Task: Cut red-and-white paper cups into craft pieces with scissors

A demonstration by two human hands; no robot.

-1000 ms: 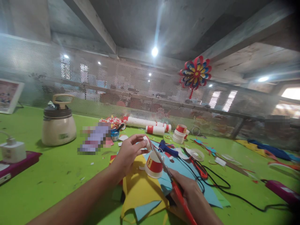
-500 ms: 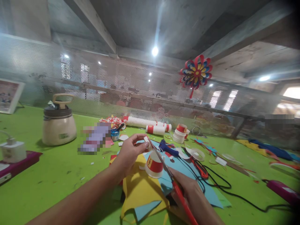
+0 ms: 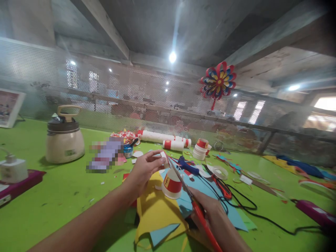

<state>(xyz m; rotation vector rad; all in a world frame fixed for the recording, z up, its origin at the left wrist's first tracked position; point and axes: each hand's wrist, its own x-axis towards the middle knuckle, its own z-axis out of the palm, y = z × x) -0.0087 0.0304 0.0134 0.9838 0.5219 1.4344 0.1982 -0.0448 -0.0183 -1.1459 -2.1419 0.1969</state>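
My left hand (image 3: pixel 148 168) pinches a small white piece of paper (image 3: pixel 163 157) between thumb and fingers. Red-handled scissors (image 3: pixel 201 218) are in my right hand (image 3: pixel 210 210), their blades pointing up and left to the edge of that piece. Whether the blades touch it is hard to tell. Below the blades a red and white paper cup (image 3: pixel 172 185) stands upside down on yellow paper (image 3: pixel 157 217). Light blue paper (image 3: pixel 210 189) lies beside and partly under my right hand.
A blue glue gun (image 3: pixel 187 166) with a black cable lies behind the scissors. Stacked cups (image 3: pixel 201 148) and cup rolls (image 3: pixel 157 136) stand further back. At the left are a kettle (image 3: pixel 65 143) and a power strip (image 3: pixel 23 185); another purple strip (image 3: pixel 313 211) is at the right.
The whole view has shifted very slightly. My left hand and the white piece have turned a little; the scissors have hardly moved.
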